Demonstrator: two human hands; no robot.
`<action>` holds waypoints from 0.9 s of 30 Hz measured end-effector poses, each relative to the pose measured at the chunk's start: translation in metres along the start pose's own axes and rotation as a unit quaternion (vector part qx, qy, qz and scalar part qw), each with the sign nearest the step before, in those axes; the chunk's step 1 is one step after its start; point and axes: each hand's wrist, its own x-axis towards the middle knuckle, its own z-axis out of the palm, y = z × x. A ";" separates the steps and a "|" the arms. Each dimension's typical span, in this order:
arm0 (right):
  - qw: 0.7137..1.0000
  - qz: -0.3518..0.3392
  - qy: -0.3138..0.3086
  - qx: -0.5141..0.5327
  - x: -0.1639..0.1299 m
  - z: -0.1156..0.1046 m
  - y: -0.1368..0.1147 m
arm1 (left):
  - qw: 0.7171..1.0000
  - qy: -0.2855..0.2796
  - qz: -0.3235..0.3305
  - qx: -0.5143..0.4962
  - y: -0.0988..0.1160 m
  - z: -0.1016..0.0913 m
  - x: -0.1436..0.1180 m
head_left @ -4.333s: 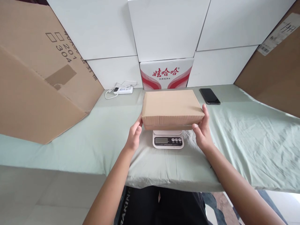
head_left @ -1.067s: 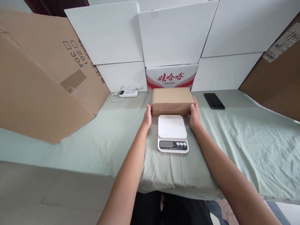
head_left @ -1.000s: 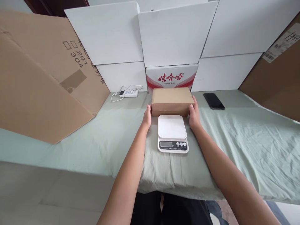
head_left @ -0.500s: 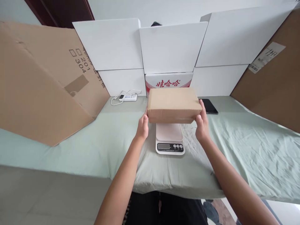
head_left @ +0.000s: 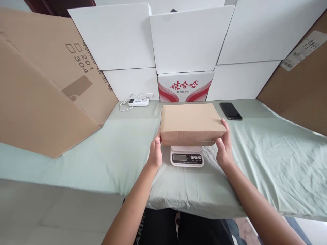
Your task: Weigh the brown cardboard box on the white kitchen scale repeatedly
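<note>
A closed brown cardboard box (head_left: 191, 119) is held level between my two hands, over a white digital kitchen scale (head_left: 187, 164). My left hand (head_left: 155, 151) grips the box's left side, thumb at the near corner. On the opposite side, my right hand (head_left: 224, 146) is closed around the right end, with its thumb in front and fingers along the side. The box covers most of the scale's platform; only the near strip, the display and the buttons show. Whether the box's underside touches the platform cannot be made out. The scale's display looks blank.
A black phone (head_left: 230, 111) lies at the back right of the green cloth (head_left: 114, 146). At the back left is a white device with a cable (head_left: 139, 101). White boxes (head_left: 189, 44) form a back wall; large cardboard panels (head_left: 46, 85) flank the left and right.
Both hands have lowered the cardboard box towards the scale and nearer to me. It now hides more of the platform, and the red-printed carton behind shows more fully. The view has tilted down slightly.
</note>
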 end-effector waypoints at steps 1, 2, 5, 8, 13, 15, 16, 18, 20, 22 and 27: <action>1.000 0.003 0.004 -0.002 0.000 -0.001 0.000 | 1.000 -0.001 0.001 0.003 0.000 0.001 0.000; 1.000 0.005 0.007 -0.003 0.000 -0.001 0.000 | 1.000 -0.002 0.003 0.007 0.000 0.001 0.000; 1.000 0.004 0.012 -0.001 0.000 -0.002 0.000 | 1.000 -0.002 0.002 0.015 0.001 0.002 -0.001; 1.000 -0.001 0.018 -0.008 -0.001 -0.002 -0.001 | 1.000 -0.002 -0.010 0.009 0.000 0.002 -0.001; 1.000 -0.005 0.022 -0.011 -0.001 -0.002 0.000 | 0.999 0.032 -0.011 0.027 -0.004 -0.006 -0.001; 1.000 -0.006 0.023 -0.006 -0.001 -0.003 0.001 | 0.998 0.060 -0.008 0.028 -0.005 -0.009 0.000; 1.000 -0.008 0.023 -0.005 -0.001 -0.003 0.002 | 0.997 0.066 -0.008 0.026 -0.006 -0.010 0.000; 1.000 -0.010 0.021 -0.009 -0.001 -0.004 0.002 | 0.998 0.055 -0.011 0.027 -0.005 -0.010 0.001; 1.000 -0.015 0.020 -0.016 -0.001 -0.004 0.003 | 0.999 0.024 -0.009 0.039 -0.004 -0.009 0.001; 0.999 -0.019 0.020 -0.021 -0.001 -0.004 0.003 | 0.999 -0.002 -0.007 0.052 -0.002 -0.007 0.001; 0.999 -0.020 0.020 -0.016 -0.001 -0.003 0.000 | 0.998 -0.009 -0.002 0.058 -0.001 -0.005 0.001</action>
